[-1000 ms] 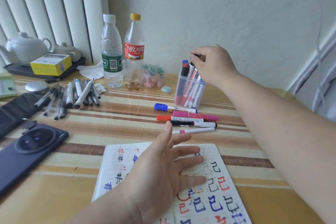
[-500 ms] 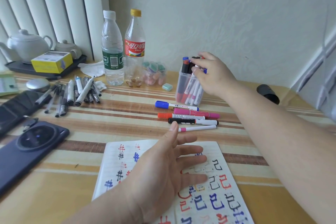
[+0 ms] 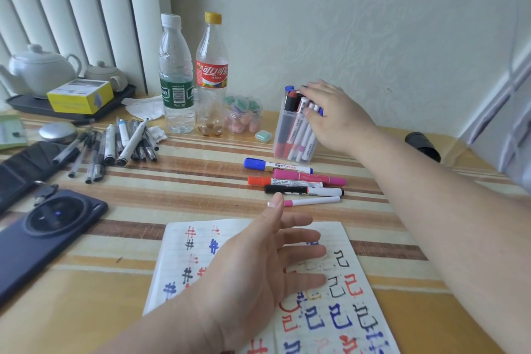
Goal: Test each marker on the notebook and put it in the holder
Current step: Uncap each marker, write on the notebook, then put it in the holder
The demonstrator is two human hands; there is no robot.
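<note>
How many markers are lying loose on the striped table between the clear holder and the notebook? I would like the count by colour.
Blue-capped white marker: 1
Orange-capped white marker: 1
Black-capped white marker: 1
Pink: 2, the thick all-pink marker and the thin white marker with a pink band
Total: 5
</note>
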